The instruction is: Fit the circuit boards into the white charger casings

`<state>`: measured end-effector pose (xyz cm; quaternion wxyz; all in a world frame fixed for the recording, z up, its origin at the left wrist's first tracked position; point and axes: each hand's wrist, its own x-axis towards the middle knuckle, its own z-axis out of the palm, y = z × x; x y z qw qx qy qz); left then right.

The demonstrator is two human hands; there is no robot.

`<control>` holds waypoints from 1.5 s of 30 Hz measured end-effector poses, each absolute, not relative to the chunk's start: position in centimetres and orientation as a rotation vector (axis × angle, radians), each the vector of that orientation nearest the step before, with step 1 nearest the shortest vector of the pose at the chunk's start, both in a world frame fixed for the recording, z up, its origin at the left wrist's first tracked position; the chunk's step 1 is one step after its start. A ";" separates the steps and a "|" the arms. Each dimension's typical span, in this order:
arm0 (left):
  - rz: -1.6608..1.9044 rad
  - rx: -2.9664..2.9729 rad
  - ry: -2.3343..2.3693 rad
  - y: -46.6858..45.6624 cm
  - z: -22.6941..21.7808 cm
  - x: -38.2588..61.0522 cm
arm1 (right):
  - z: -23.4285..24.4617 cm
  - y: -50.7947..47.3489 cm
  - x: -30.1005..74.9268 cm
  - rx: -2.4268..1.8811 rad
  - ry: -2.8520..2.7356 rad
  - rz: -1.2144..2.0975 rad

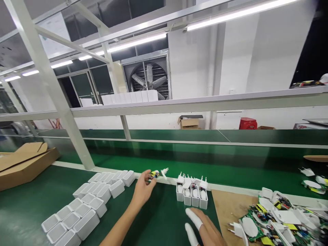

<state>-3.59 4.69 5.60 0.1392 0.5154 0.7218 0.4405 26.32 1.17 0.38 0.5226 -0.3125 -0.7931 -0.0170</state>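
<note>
My left hand (144, 188) pinches a small charger circuit board (154, 175) with yellow parts, over the far edge of the green work surface. A white plug piece (164, 172) sits at the board's right end. My right hand (205, 227) is low in the view, its fingers apart and nothing in them; two fingertips wear white covers. Just beyond it stands a short row of white charger housings (195, 198) with plug pieces and pins sticking up from their tops. Left of my left hand are rows of white box-shaped housings (88, 208).
A pile of circuit boards and plug parts (284, 218) covers brown cardboard (225, 205) at the right. More boards (314, 184) lie on the green belt (230, 167) beyond. A cardboard box (28, 164) is at far left, near a white frame post (74, 136).
</note>
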 end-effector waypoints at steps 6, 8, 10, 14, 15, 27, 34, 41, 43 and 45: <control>0.817 1.866 1.485 -5.6 5.9 0.6 | -0.4 0.9 26.6 -0.713 -1.937 0.135; 0.638 2.024 1.442 -6.5 7.2 0.0 | -1.1 0.8 26.5 -0.708 -2.013 0.164; 0.612 2.162 1.720 -6.0 8.8 -2.0 | -1.9 0.7 26.6 -0.725 -2.131 0.200; 0.738 2.023 2.484 -3.8 11.0 -8.1 | -3.6 0.8 26.4 -0.676 -2.343 0.263; 0.765 1.954 2.589 -3.5 11.2 -9.4 | -3.9 0.8 26.2 -0.654 -2.369 0.269; 0.585 2.326 1.805 -2.8 9.7 -3.1 | 1.9 0.3 28.3 -0.827 -2.381 0.408; 0.867 1.956 1.459 -2.0 9.4 -1.4 | 1.9 1.7 29.5 -0.833 -2.426 0.394; 0.938 1.702 1.414 -2.4 5.2 -0.4 | 3.4 0.9 28.9 -0.785 -2.340 0.385; 0.936 1.711 1.495 -2.4 4.8 0.2 | 3.7 0.8 28.8 -0.791 -2.306 0.414; 0.931 1.753 1.550 -2.3 4.7 0.7 | 3.5 0.8 28.7 -0.838 -2.253 0.513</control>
